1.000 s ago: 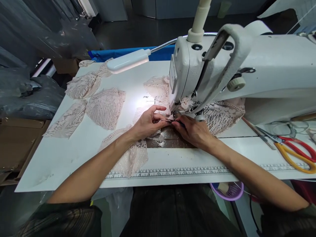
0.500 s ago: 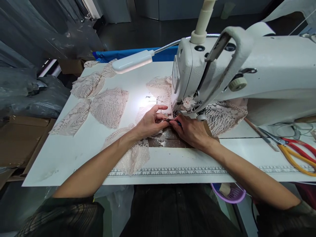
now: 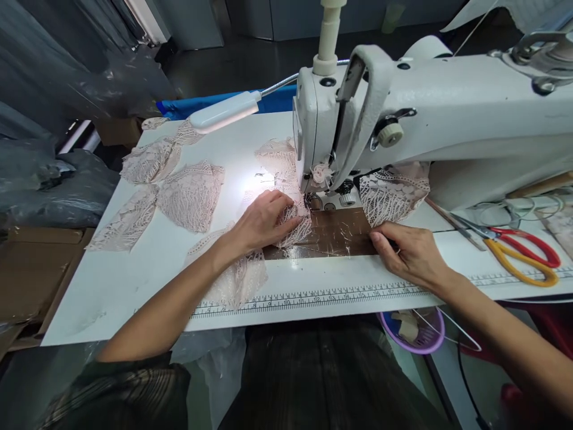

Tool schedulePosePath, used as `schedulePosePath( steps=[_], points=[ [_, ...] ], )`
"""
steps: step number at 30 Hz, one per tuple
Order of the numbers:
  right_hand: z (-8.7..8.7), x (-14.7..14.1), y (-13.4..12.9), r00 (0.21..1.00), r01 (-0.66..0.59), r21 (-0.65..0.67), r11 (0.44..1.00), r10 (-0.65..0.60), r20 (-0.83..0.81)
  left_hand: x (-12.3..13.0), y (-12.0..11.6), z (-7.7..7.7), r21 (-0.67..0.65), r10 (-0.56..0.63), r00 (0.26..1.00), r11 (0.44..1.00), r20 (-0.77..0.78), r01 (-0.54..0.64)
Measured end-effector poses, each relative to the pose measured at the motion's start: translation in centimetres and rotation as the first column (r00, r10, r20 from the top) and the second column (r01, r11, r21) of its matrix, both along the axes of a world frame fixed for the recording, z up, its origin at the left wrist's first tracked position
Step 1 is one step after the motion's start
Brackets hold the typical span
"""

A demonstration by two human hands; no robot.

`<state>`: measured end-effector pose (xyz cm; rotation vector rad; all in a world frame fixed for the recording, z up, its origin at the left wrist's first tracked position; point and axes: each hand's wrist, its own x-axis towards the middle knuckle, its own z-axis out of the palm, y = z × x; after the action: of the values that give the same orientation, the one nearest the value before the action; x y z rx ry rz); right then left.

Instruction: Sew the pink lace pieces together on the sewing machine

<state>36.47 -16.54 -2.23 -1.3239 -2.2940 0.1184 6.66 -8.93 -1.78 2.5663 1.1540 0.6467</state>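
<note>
My left hand (image 3: 267, 220) lies on a pale pink lace piece (image 3: 298, 232) just left of the needle area, thumb and fingers apart, the fingertips partly over the lace. My right hand (image 3: 409, 251) is at the right edge of the brown taped plate (image 3: 340, 236), its fingers curled together. Something small and dark shows between those fingers, too hidden to name. The white sewing machine (image 3: 308, 131) stands over the lace, with a pink fabric flower (image 3: 321, 174) on its head near the needle.
More lace pieces (image 3: 192, 194) lie on the white table (image 3: 147, 292) to the left, and another lace part (image 3: 394, 191) under the machine arm. Scissors (image 3: 521, 260) with red and yellow handles lie right. A lamp (image 3: 226, 111) shines from above; a purple basket (image 3: 432, 343) hangs below the edge.
My right hand has moved right, away from the needle area and my left hand. My left hand has turned flatter over the lace. The view has shifted, showing more of the machine's right side.
</note>
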Motion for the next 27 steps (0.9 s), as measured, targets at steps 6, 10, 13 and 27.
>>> schedulePosePath(
  steps=[6,10,13,27],
  points=[
    [-0.2,1.1,0.3,0.997,-0.064,0.061,0.996,0.062,0.041,1.4,-0.7,-1.2,0.133,0.009,1.0,0.991,-0.025,-0.005],
    [0.8,-1.2,1.9,0.968,-0.15,-0.126,0.981,0.12,-0.222,1.3,-0.9,-0.8,0.132,-0.107,0.994,0.986,0.017,0.104],
    [1.2,-3.8,3.8,0.955,-0.225,-0.238,0.945,0.165,-0.246,1.0,-0.7,-0.7,0.13,-0.064,0.997,0.99,0.033,0.059],
    [-2.2,-6.1,5.9,0.992,-0.117,-0.209,0.971,0.105,-0.068,1.3,-0.2,-1.5,0.105,-0.165,0.983,0.982,0.081,0.156]
  ],
)
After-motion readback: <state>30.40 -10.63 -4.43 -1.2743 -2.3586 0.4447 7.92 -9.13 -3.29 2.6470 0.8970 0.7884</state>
